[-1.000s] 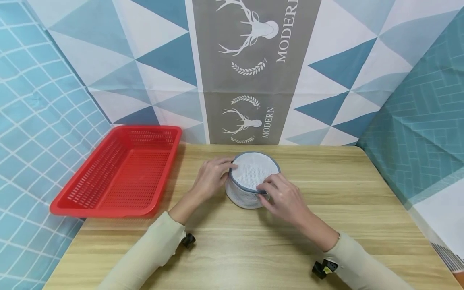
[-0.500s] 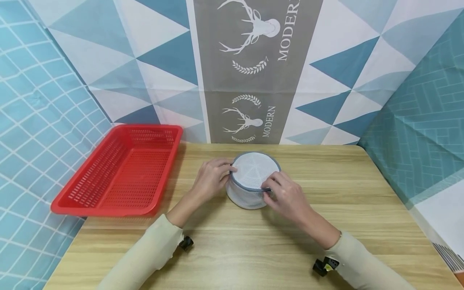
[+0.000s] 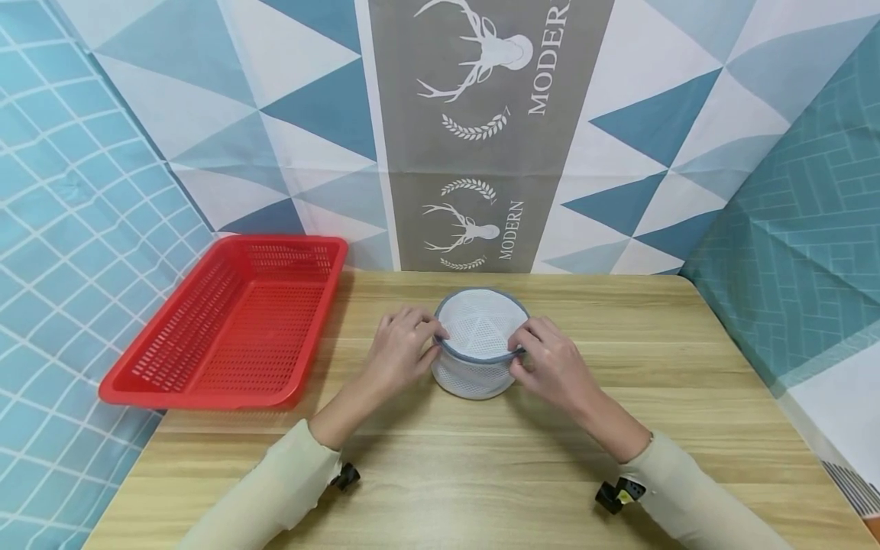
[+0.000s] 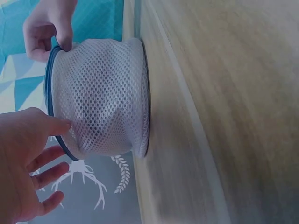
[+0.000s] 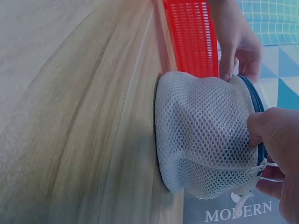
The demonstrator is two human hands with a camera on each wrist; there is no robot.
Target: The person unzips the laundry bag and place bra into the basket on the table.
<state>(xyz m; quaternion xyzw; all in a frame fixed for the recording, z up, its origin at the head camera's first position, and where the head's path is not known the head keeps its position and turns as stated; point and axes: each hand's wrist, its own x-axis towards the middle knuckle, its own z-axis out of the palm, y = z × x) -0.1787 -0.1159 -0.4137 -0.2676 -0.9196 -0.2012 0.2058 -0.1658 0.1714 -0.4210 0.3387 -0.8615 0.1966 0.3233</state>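
Note:
A round white mesh laundry bag (image 3: 483, 325) with a blue-grey rim stands upright on the wooden table. My left hand (image 3: 402, 350) pinches the rim at its left, thumb on the mesh side and index finger over the top. On the opposite side, my right hand (image 3: 555, 368) grips the rim between thumb and fingers. A white zipper pull (image 5: 256, 169) shows at the rim just beside the right hand in the right wrist view. In the left wrist view, the mesh wall (image 4: 100, 95) looks slightly creased. Whether the zipper is closed all round cannot be seen.
To the left stands a red plastic basket (image 3: 264, 336) with slotted walls. The wooden table (image 3: 474, 473) runs up to a patterned backdrop (image 3: 474, 137). Tile-patterned cloth hangs along the left and right sides.
My left hand has shifted along the rim toward the near side. My right hand has slid slightly rightward along the rim. The bag stays in nearly the same place.

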